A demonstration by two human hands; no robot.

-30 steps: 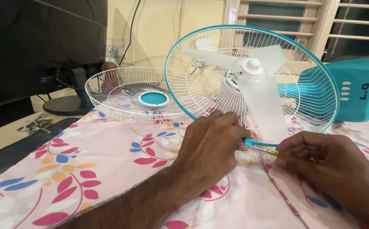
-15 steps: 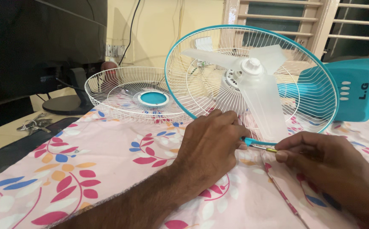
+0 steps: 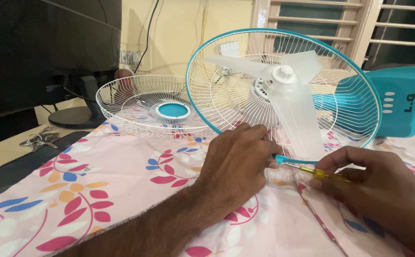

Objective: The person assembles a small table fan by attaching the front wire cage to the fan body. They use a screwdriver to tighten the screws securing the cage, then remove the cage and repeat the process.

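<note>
A table fan lies on its side on a flowered cloth (image 3: 121, 190). Its rear guard has a teal rim (image 3: 355, 76), white wires and clear blades (image 3: 293, 109). My left hand (image 3: 238, 164) pinches the bottom of that rim. My right hand (image 3: 376, 183) holds a yellow-handled screwdriver (image 3: 312, 170), its tip touching the rim's lower clip beside my left fingers. The teal fan base (image 3: 400, 100) is at the right.
The detached front guard (image 3: 155, 107), white with a teal centre, lies flat behind at the left. A dark monitor (image 3: 40, 47) on its stand fills the upper left, with keys (image 3: 38, 139) beside it. A window grille is behind the fan.
My right hand has drawn back slightly to the right, baring more of the screwdriver's yellow handle. The left hand and fan have stayed still.
</note>
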